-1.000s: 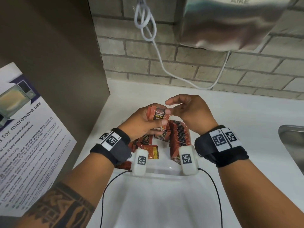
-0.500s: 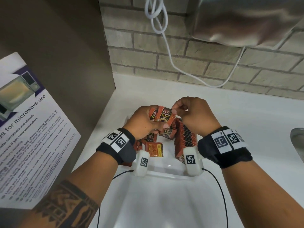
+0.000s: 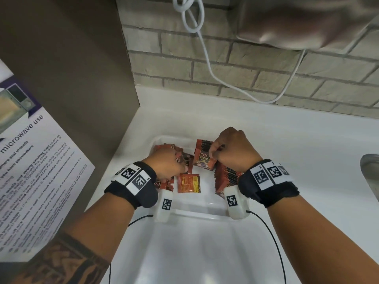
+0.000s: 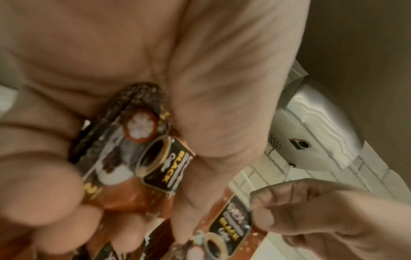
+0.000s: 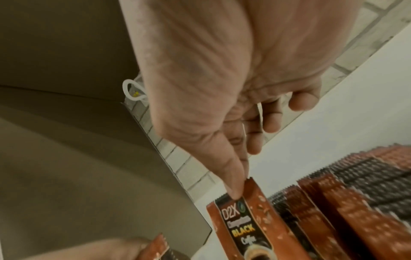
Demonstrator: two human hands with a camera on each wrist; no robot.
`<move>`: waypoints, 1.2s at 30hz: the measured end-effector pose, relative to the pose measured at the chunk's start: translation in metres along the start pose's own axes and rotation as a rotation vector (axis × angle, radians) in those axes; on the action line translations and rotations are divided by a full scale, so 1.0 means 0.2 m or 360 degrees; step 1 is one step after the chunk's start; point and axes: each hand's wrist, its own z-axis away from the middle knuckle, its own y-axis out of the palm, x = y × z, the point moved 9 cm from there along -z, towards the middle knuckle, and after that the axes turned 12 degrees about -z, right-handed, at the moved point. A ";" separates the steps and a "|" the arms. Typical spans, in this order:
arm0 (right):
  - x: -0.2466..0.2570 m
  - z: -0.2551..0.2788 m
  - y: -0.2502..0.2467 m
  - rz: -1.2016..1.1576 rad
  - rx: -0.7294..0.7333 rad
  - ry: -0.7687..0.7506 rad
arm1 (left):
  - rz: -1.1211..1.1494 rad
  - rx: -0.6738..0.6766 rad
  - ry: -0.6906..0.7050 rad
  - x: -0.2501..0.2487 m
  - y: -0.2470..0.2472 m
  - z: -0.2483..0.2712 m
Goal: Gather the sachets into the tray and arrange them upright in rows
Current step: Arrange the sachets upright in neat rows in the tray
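Note:
A white tray (image 3: 196, 215) lies on the counter with orange-brown coffee sachets in it. Along its right side stands an upright row of sachets (image 3: 227, 177) (image 5: 347, 202). My right hand (image 3: 217, 150) pinches the top edge of one sachet (image 3: 204, 158) (image 5: 251, 223) by the far end of that row. My left hand (image 3: 174, 162) is down among the loose sachets on the tray's left and grips a small stack of sachets (image 4: 133, 149) between thumb and curled fingers. One loose sachet (image 3: 188, 183) lies flat in the tray's middle.
A brown panel (image 3: 71, 78) with a microwave notice (image 3: 34, 171) stands close on the left. Behind the tray is a brick wall (image 3: 246, 68) with a white cable (image 3: 205, 48) and a metal dryer (image 3: 307, 23). A steel sink edge (image 3: 369, 171) is at the right.
Both hands were raised together, passing one sachet from left to right. Now the right hand has carried it down to the row and the left has dropped to the loose pile.

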 end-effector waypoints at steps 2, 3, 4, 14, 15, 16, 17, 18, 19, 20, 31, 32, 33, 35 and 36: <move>-0.02 -0.02 0.03 0.0071 0.0040 0.0027 | -0.0048 0.0200 0.0022 -0.04 0.09 -0.01; -0.03 -0.03 0.05 0.0100 0.0053 0.0039 | -0.0061 0.0279 0.0043 -0.07 0.12 -0.01; -0.04 -0.03 0.06 0.0121 0.0064 0.0048 | -0.0087 0.0336 0.0064 -0.10 0.15 -0.02; -0.11 -0.02 0.09 0.0137 0.0047 0.0118 | -0.0301 0.0450 0.0085 -0.22 0.24 -0.12; -0.12 -0.02 0.09 0.0130 0.0046 0.0124 | -0.0296 0.0462 0.0071 -0.22 0.25 -0.13; -0.12 -0.03 0.09 0.0128 0.0044 0.0122 | -0.0293 0.0476 0.0061 -0.22 0.25 -0.13; -0.12 -0.03 0.09 0.0129 0.0039 0.0123 | -0.0283 0.0483 0.0060 -0.22 0.26 -0.14; -0.13 -0.03 0.09 0.0127 0.0035 0.0126 | -0.0267 0.0484 0.0058 -0.22 0.26 -0.15; -0.14 -0.03 0.09 0.0125 0.0030 0.0128 | -0.0255 0.0484 0.0058 -0.22 0.27 -0.15; -0.14 -0.03 0.09 0.0126 0.0029 0.0126 | -0.0257 0.0484 0.0059 -0.22 0.27 -0.15; -0.14 -0.04 0.09 0.0099 0.0033 0.0061 | -0.0256 0.0505 0.0015 -0.22 0.28 -0.14; -0.14 -0.04 0.08 0.0083 0.0018 0.0043 | -0.0217 0.0508 0.0011 -0.21 0.28 -0.13; -0.13 -0.04 0.07 0.0061 0.0001 0.0017 | -0.0163 0.0518 0.0004 -0.21 0.28 -0.13; -0.11 -0.03 0.05 0.0009 -0.0037 -0.0039 | -0.0036 0.0542 -0.0030 -0.19 0.27 -0.12; -0.10 -0.02 0.04 -0.0008 -0.0061 -0.0063 | 0.0007 0.0537 -0.0042 -0.18 0.26 -0.12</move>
